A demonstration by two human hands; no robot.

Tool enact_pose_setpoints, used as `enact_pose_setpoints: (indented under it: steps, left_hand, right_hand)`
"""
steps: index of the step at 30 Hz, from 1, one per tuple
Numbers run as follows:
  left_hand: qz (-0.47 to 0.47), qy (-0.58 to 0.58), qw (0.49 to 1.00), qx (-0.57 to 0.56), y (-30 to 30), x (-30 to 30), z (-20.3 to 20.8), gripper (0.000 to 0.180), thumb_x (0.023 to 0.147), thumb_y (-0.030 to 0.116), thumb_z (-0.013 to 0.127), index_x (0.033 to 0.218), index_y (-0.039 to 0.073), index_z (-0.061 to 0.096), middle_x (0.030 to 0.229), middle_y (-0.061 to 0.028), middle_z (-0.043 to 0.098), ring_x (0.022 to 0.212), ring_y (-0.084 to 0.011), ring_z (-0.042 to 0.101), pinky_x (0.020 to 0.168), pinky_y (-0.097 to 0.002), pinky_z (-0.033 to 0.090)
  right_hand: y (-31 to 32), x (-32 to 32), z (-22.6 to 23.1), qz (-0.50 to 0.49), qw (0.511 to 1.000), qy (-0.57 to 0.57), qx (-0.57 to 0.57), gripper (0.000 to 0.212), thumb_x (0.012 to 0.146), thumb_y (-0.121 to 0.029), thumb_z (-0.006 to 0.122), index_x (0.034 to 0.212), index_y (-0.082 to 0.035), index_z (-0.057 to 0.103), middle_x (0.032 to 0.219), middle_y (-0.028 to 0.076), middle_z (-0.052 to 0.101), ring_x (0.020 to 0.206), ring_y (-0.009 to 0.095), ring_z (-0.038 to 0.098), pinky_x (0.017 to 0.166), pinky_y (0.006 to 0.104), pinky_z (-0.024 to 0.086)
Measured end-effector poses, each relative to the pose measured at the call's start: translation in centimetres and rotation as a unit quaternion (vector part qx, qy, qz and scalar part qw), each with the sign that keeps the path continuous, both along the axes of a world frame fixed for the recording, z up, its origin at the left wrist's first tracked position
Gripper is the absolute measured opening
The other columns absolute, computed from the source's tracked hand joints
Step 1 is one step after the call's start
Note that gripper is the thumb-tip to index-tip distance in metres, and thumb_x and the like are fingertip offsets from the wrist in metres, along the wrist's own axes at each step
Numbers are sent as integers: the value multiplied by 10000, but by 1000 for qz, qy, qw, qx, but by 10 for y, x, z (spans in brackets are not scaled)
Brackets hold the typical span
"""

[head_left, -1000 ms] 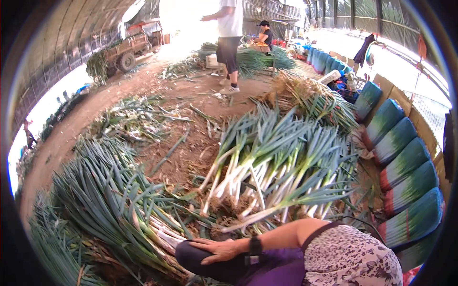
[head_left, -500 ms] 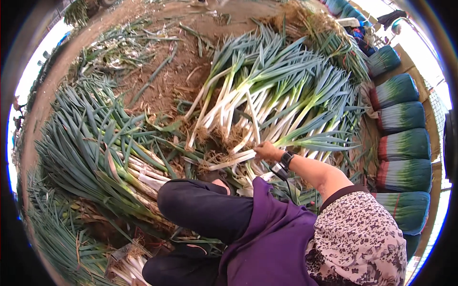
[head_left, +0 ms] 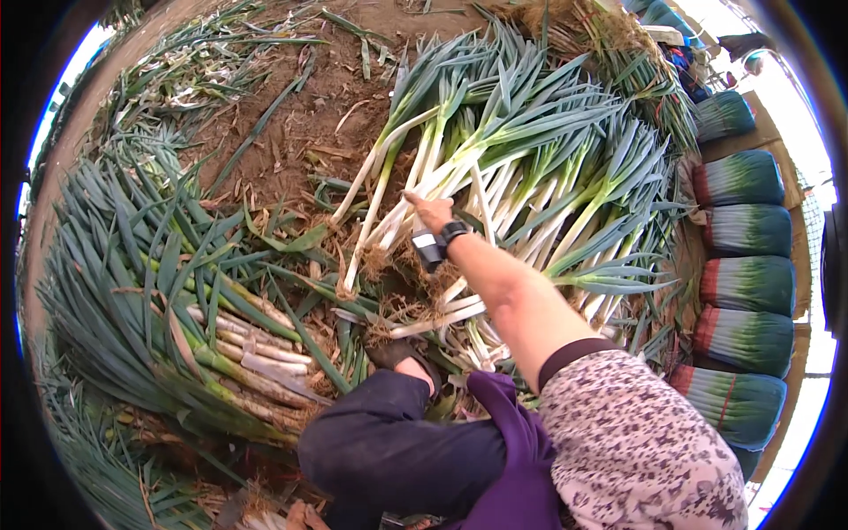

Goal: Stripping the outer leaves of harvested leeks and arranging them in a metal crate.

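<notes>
My right hand (head_left: 431,212), with a dark wristband and a small dark device at the wrist, reaches over the white stalks of the leeks (head_left: 521,194). One finger points out to the left across the stalks; the other fingers are partly hidden. The leeks lie in a spread heap, green leaves away from me and roots towards me. One loose leek (head_left: 442,318) lies crosswise below my right forearm. At the lower edge, a patch of skin, seemingly my left hand (head_left: 305,516), shows beside some roots; its fingers are mostly cut off.
A larger leek pile (head_left: 141,291) lies on the left. Trimmed leaves (head_left: 194,71) litter the soil at the far left. Tied leek bundles (head_left: 746,284) stand in a row along the right. My bent knee (head_left: 371,437) and sandalled foot (head_left: 411,367) are close in front.
My right hand has left the loose leek near my foot and moved up and left to the far stalks. The view has shifted, and the skin patch at the lower edge has come into sight.
</notes>
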State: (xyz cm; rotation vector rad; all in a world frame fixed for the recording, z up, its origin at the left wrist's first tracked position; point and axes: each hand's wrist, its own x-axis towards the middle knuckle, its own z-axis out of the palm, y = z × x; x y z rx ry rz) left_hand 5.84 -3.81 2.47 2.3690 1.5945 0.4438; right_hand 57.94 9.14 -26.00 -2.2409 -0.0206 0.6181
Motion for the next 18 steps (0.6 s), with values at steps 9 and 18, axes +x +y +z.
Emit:
enact_pose_setpoints:
  steps: [9,18]
  left_hand:
    - [52,-7,992,-113,12,10,-18,160,914,77,609,944,-73,657,873,-201,679,750,-299,665,663,-351,552]
    - [80,38,992,-93,33,-8,1,230,925,162,625,961,-57,684,870,-170,700,729,-276,665,667,-347,534]
  right_hand:
    - [59,-42,-32,-67,986,21,-148,1196,678,-302,711,1453,38,-134,1194,288,558,1062,356,588,959,386,461]
    - [-113,10,-16,273,960,-7,58,199,763,-71,582,914,-68,712,906,91,706,802,218,657,704,297,515]
